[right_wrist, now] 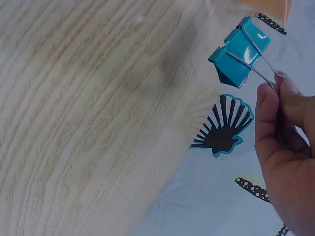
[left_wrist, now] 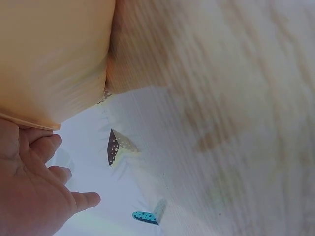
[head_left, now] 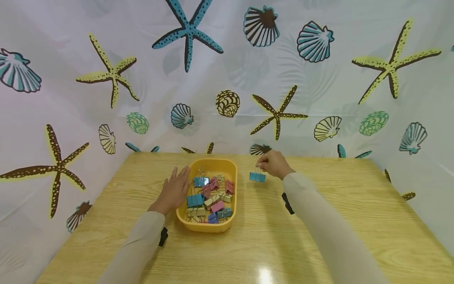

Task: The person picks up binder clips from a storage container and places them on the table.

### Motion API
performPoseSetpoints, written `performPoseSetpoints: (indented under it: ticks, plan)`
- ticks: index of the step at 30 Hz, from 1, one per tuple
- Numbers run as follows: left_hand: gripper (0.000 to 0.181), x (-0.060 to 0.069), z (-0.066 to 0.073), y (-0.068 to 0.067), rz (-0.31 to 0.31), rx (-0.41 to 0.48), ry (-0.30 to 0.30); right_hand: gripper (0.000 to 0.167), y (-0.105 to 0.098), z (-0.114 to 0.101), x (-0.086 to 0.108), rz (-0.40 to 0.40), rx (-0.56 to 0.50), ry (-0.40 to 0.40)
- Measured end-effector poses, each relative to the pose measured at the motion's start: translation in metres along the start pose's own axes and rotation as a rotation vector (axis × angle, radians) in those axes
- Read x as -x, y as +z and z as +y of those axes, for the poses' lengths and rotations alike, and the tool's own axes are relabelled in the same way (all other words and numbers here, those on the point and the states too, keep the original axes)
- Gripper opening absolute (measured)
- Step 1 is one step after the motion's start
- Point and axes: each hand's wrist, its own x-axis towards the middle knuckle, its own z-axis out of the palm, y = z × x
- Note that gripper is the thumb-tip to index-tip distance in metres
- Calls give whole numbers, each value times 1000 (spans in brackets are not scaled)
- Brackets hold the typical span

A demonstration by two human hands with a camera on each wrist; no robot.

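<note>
My right hand (head_left: 274,163) pinches a blue binder clip (head_left: 257,176) by its wire handles, to the right of the yellow bin (head_left: 207,228). In the right wrist view the binder clip (right_wrist: 242,53) hangs off the fingertips of the right hand (right_wrist: 290,123), body away from the hand. My left hand (head_left: 173,189) lies with straight fingers against the bin's left rim. From the left wrist, the bin's outer wall (left_wrist: 54,54) shows above the spread fingers of the left hand (left_wrist: 34,182). Inside the bin are several binder clips in blue, pink and gold.
The bin stands on a light wooden table (head_left: 283,244). Behind it and along both sides hangs a white cloth (head_left: 220,130) printed with starfish and shells. Black bands (head_left: 288,203) sit at both wrists.
</note>
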Motion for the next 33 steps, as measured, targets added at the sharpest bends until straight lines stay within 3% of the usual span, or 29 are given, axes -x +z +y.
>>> performPoseSetpoints:
  ticks: [8, 16, 33]
  plan:
    - [51, 1, 1, 0, 2, 19, 4, 16, 13, -4, -2, -9, 42, 27]
    - [51, 1, 0, 0, 11, 12, 7, 15, 25, -3, -5, 21, 105, -30]
    - [51, 0, -1, 0, 10, 30, -2, 18, 32, -3, -6, 45, 84, 57]
